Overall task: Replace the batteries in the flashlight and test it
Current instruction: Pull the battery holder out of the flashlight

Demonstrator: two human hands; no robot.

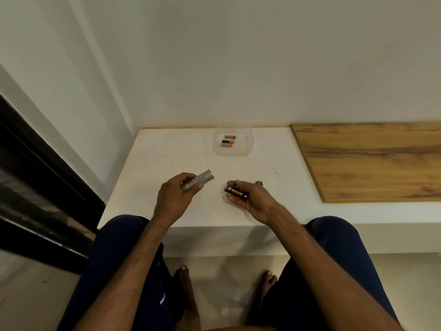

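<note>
Both hands work above the white ledge's near edge: left hand [175, 199] grips the knurled silver flashlight tube [198, 180], right hand [250, 195] pinches the black-and-copper battery holder [235, 191], which should slide in straight.

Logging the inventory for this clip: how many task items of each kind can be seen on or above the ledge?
Flashlight body, held in the left hand: 1
Battery holder, held in the right hand: 1
Loose batteries in the clear tray: 3
Clear tray: 1
Small dark cap behind the right hand: 1
Total: 7
</note>
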